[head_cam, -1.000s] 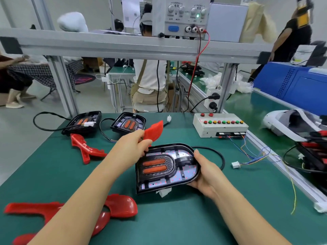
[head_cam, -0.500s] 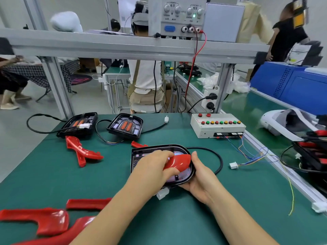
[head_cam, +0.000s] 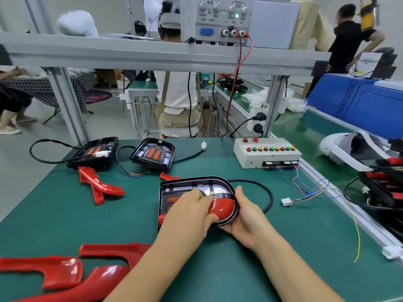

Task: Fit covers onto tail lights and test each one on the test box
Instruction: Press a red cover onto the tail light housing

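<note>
Gripping red cover (head_cam: 222, 206) over tail light (head_cam: 174, 188) with left hand (head_cam: 187, 216), right hand (head_cam: 246, 221) clasping its rim, green mat (head_cam: 65, 214), test box (head_cam: 266, 156) beyond

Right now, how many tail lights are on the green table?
3: the held tail light, the far-left tail light, the far-middle tail light. The right-edge pile may hide more.

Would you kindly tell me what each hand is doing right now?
Left hand: grips the red cover, pressing it onto the tail light.
Right hand: holds the tail light's rounded end.
</note>
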